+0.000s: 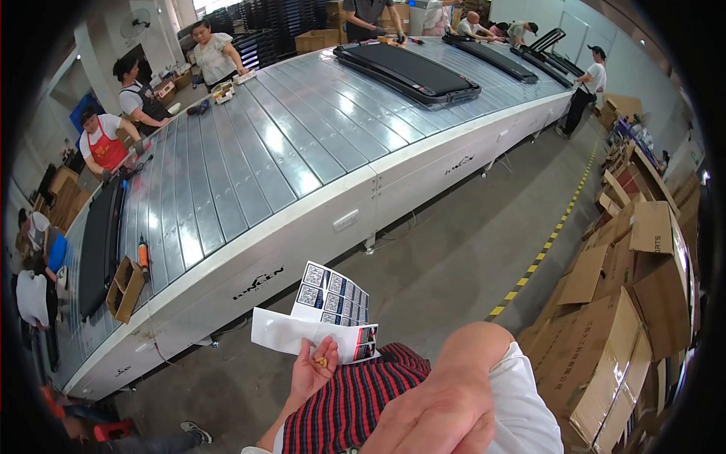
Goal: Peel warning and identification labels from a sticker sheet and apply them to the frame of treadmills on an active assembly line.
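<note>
Label sheets point(344, 299) held by the left hand point(314, 371) in front of the bench point(265, 159), below its near edge.
The sheets are gripped low down by curled fingers, seemingly so that small yellow bits point(322, 362) can be cupped there too; whether the right hand point(446, 416) is open or closed cannot be told. Toward the bench's left end, an open carton point(125, 291) is set at the near edge beside an orange tool point(144, 253), presumably for easy reach.

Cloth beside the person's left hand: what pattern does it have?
The cloth has red and dark stripes, best seen in the head view.
</note>
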`<state>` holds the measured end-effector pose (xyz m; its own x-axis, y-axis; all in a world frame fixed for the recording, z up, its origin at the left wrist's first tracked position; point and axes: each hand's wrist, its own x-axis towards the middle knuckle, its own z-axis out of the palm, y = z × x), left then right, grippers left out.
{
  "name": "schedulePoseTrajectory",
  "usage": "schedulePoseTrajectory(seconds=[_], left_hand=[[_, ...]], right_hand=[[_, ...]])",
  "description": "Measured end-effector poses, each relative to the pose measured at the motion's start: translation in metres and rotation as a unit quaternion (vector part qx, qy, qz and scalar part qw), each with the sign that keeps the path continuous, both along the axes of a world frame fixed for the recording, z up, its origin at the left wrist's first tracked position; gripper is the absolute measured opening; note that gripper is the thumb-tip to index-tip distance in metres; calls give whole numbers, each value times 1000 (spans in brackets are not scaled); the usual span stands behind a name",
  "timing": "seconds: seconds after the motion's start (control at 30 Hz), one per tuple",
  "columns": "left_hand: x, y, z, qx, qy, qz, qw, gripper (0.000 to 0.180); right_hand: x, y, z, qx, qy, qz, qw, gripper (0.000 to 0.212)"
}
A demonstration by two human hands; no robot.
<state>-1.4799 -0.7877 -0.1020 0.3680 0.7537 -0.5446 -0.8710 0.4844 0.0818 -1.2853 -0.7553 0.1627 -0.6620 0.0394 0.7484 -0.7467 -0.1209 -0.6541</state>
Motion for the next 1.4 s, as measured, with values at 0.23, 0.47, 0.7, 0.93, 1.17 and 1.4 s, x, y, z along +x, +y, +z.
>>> schedulePoseTrajectory(seconds=[0.23,0.47,0.7,0.93,1.17,1.4], left_hand=[[-12,-7,-2,2,9,-2,1000,50],[-20,-8,-5,6,15,-2,1000,50],[-22,-10,-8,9,15,-6,1000,50],[-28,-15,-8,1,28,-3,1000,50],[-39,-19,-14,7,28,-1,1000,50],[-43,-16,-9,-10,13,-1,1000,50]], right_hand=[[-25,-20,-18,-25,98,-30,994,13],[-25,-13,-6,3,9,0,1000,13],[-38,-23,-13,-17,73,-24,997,12],[-43,-17,0,5,34,-18,999,9],[-57,-31,-16,11,83,-77,994,13],[-68,-27,-11,6,85,-70,994,15]])
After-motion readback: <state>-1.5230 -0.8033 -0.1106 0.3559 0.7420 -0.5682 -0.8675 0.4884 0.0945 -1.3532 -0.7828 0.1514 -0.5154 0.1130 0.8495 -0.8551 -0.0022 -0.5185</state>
